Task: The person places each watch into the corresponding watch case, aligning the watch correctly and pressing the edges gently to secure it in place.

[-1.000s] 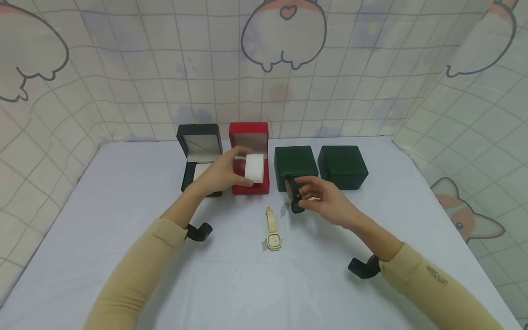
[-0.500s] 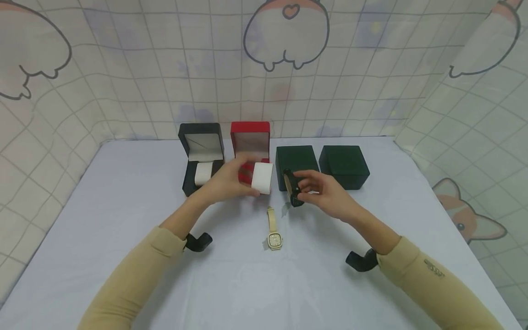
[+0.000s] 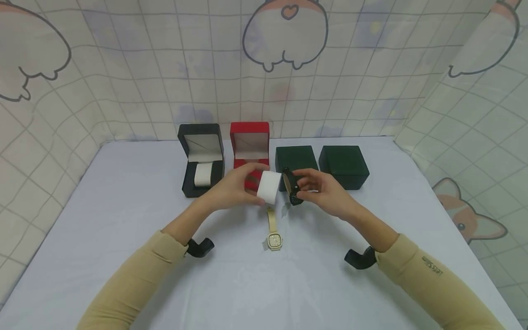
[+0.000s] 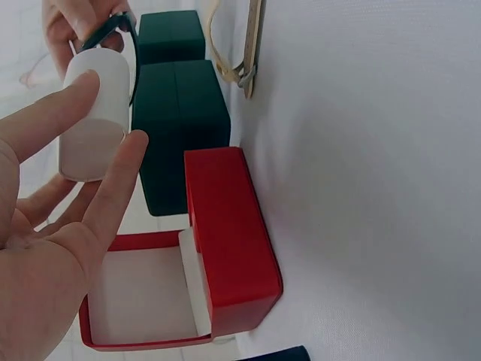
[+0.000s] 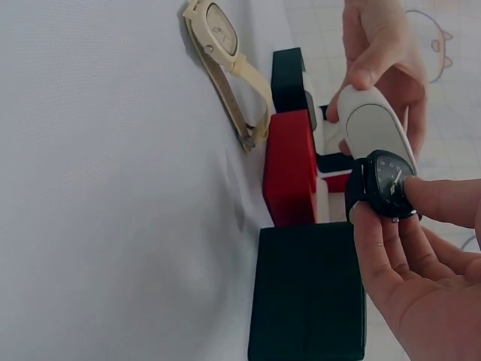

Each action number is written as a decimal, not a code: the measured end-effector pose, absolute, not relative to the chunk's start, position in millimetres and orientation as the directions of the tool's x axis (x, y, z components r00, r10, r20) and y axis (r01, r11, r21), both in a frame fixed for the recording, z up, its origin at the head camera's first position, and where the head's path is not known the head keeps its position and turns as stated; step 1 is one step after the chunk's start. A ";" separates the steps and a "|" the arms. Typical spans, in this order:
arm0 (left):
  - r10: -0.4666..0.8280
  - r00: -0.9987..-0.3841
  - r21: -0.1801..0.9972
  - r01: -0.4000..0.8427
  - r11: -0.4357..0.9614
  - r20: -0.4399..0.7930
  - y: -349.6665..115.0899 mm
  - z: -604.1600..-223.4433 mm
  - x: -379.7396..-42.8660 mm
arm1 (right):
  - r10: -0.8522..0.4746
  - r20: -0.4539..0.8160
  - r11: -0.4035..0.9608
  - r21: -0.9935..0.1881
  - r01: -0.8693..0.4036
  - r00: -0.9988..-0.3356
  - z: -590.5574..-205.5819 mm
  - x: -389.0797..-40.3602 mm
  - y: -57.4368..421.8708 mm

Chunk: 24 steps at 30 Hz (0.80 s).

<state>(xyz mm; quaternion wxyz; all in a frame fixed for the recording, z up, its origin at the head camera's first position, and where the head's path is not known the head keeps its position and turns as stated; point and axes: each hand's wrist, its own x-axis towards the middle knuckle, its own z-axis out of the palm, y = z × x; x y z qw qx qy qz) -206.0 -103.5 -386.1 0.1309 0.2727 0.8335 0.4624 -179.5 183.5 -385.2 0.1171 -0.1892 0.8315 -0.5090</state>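
My left hand [image 3: 233, 188] pinches a white watch pillow [image 3: 269, 187] between thumb and fingers, in front of the open red box [image 3: 250, 140]. Close to its right, my right hand [image 3: 326, 191] grips a black watch [image 3: 291, 187] by its case. The right wrist view shows the black dial of that watch [image 5: 391, 184], its case overlapping the end of the pillow [image 5: 376, 128]. In the left wrist view the dark strap [image 4: 134, 56] curves just behind the pillow [image 4: 94, 113]. A cream-strapped watch [image 3: 273, 233] lies on the table in front of both hands.
An open black box [image 3: 191, 178] with a white pillow [image 3: 203, 174] in it stands left of the red one. Two closed dark green boxes, one nearer [image 3: 294, 156] and one farther right [image 3: 344, 167], stand in the same row. A white cloth [image 3: 247, 288] covers the table.
My left hand has drawn the white pillow out of the red box, toward me and to the right, up beside the black watch. My right hand has shifted slightly with the watch raised a little.
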 end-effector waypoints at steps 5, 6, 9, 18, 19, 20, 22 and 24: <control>0.594 -0.803 0.845 0.344 0.410 0.039 -99.8 -386.1 -204.0 | -0.443 -0.009 0.394 -0.900 -0.185 -0.897 -385.4 -179.2 182.6; 0.595 -0.803 0.843 0.345 0.411 0.039 -99.4 -386.4 -204.0 | -0.444 -0.010 0.392 -0.901 -0.184 -0.896 -385.3 -179.1 182.3; 0.599 -0.800 0.846 0.345 0.405 0.040 -98.1 -386.9 -203.8 | -0.446 -0.008 0.386 -0.904 -0.184 -0.895 -384.2 -178.5 181.6; 0.604 -0.796 0.855 0.336 0.395 0.034 -96.1 -386.6 -202.5 | -0.464 -0.006 0.368 -0.911 -0.186 -0.886 -382.0 -177.8 179.3; 0.606 -0.795 0.855 0.337 0.393 0.035 -96.1 -386.8 -202.8 | -0.468 -0.005 0.366 -0.911 -0.189 -0.884 -381.5 -177.8 179.0; 0.607 -0.794 0.855 0.339 0.394 0.035 -96.1 -387.0 -203.1 | -0.473 -0.003 0.364 -0.911 -0.192 -0.881 -381.1 -177.9 178.6; 0.609 -0.793 0.850 0.343 0.400 0.034 -95.9 -386.9 -203.4 | -0.483 0.004 0.358 -0.912 -0.201 -0.876 -380.4 -178.0 178.0; 0.609 -0.792 0.842 0.348 0.412 0.029 -95.8 -386.2 -203.4 | -0.493 0.011 0.352 -0.912 -0.211 -0.870 -380.1 -178.2 177.6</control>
